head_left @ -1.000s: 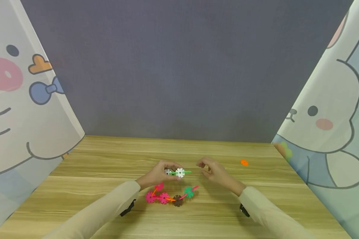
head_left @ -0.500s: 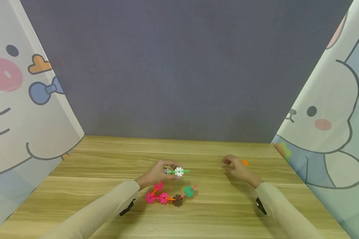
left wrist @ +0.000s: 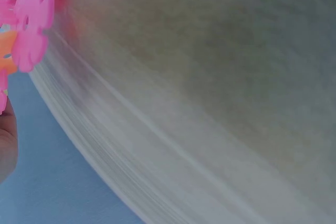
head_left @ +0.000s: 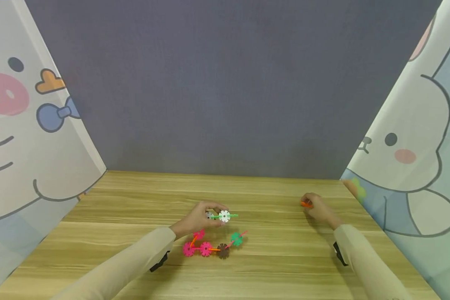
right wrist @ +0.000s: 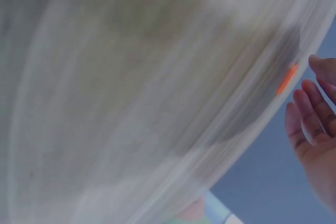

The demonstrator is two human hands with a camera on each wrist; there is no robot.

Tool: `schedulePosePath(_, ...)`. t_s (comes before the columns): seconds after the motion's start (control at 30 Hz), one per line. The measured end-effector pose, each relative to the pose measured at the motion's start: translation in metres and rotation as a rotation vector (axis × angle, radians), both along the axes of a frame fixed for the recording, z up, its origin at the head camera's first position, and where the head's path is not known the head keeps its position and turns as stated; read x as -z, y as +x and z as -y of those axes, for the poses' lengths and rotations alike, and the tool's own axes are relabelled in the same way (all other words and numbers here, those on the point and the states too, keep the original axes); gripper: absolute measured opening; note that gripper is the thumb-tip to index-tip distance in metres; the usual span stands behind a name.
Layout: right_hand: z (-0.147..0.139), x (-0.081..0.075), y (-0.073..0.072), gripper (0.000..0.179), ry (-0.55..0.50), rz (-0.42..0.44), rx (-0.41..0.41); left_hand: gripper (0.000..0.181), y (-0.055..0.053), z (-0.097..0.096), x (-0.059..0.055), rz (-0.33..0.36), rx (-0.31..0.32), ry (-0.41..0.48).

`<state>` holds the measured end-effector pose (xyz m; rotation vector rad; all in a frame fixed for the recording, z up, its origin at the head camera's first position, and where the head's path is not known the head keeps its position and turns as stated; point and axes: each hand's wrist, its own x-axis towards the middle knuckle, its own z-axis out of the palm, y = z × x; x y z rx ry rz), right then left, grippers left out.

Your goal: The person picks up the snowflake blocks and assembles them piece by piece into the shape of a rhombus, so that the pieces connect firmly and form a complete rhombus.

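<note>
Between thumb and fingers, my left hand (head_left: 199, 217) holds interlocking snowflake discs; a white disc (head_left: 224, 216) and an edge-on green disc (head_left: 234, 215) stick out to the right. Below it runs a joined row of pink (head_left: 188, 249), orange, brown (head_left: 223, 251) and teal discs (head_left: 236, 239). Whether this row joins the held ones is hidden by the hand. In the left wrist view a pink disc (left wrist: 32, 22) shows at the upper left. My right hand (head_left: 320, 209) is at a loose orange disc (head_left: 306, 204). In the right wrist view, a small gap separates its fingers from that disc (right wrist: 286, 80).
The wooden table (head_left: 142, 196) lies under both hands. A dark grey panel (head_left: 225, 91) rises at its back edge. Cartoon-printed panels flank it, one at the left (head_left: 18, 137) and another at the right (head_left: 416, 125).
My right hand has moved right, from near the held discs over to the loose orange disc. The left hand has stayed nearly still with its discs.
</note>
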<state>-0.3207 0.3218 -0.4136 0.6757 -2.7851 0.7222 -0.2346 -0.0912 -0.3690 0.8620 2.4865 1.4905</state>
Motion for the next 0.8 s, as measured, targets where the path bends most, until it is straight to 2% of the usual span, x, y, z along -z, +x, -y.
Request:
schedulePosePath(0.27,-0.0103,-0.0032,-0.0028,0.023,0.058,0.039,0.053,0.034,-0.0003,-0.001,0.0,0.012,0.008,0.017)
schedulePosePath(0.67,-0.0062,-0.0027,-0.0046,0.02,0.105,0.118,0.08,0.035,0.0021,-0.0016,-0.0018,-0.002,-0.003,0.009)
schedulePosePath(0.77,-0.0059,-0.0016,-0.0054,0.02,0.097,0.109,0.092,0.035,-0.0041,-0.0006,0.0073,-0.008,-0.008,0.006)
schedulePosePath(0.8,-0.0059,-0.0012,-0.0059,0.021,0.096,0.095,0.089,0.035,-0.0041,-0.0006,0.0072,-0.01,-0.008,0.004)
